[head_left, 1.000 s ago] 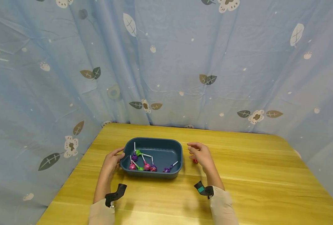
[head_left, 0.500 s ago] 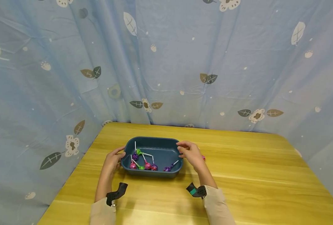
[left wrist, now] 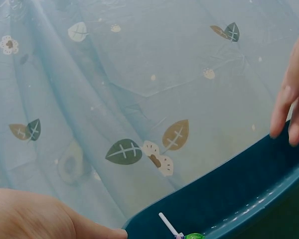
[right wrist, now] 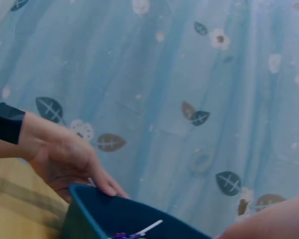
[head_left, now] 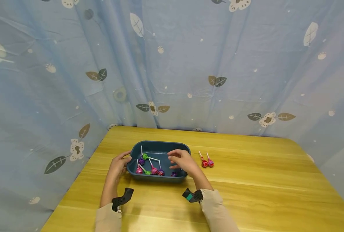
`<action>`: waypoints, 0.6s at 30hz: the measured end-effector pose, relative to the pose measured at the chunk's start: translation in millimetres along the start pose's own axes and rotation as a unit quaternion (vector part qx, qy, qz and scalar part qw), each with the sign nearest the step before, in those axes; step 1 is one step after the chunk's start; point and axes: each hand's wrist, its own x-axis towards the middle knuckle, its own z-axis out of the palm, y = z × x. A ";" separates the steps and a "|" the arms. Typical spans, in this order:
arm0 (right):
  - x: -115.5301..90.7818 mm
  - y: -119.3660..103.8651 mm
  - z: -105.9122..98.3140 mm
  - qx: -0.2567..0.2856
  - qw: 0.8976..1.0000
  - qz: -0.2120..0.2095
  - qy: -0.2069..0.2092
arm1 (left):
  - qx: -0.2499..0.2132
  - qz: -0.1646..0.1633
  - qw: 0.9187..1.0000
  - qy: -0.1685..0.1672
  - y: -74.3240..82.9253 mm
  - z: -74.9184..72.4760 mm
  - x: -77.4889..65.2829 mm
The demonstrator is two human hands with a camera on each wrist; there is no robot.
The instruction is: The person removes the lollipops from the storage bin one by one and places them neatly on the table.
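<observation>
Gripping the dark blue bin (head_left: 157, 179) by its left end with the left hand (head_left: 118, 165); holding the right hand (head_left: 184, 162) over its right half with fingers parted, cannot tell whether pinching anything. From the head, can see lollipops (head_left: 154, 171) inside and, only there, two loose lollipops (head_left: 204, 164) near its right end.

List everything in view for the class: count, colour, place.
Tub: one, dark blue, on the table
Lollipops: seven visible, three purple, two green, two pink, in the tub
Loose lollipops: two, red and pink, right of the tub
Table: one, yellow wood-grain, under the tub
Patterned curtain: count unclear, light blue, behind the table
Wrist mounts: two, black, nearer than the tub
Sleeves: two, beige, bottom of head view
Left grip: one hand, holding the tub's left end
Right grip: one hand, over the tub's right side
</observation>
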 end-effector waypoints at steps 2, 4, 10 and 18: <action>1.3 1.5 4.7 -0.011 1.000 0.000 -0.005 | -0.005 0.006 1.000 -0.006 1.7 0.2 -1.7; 3.2 3.5 9.4 -0.020 1.000 0.002 -0.010 | -0.015 0.010 1.000 -0.008 0.6 -0.6 -1.4; 9.8 8.0 20.6 -0.040 0.999 0.024 -0.018 | -0.017 0.015 1.000 -0.012 0.9 -1.9 -2.0; 16.0 8.5 27.9 -0.067 0.996 0.042 -0.033 | -0.003 -0.002 1.000 -0.007 3.2 0.5 -2.8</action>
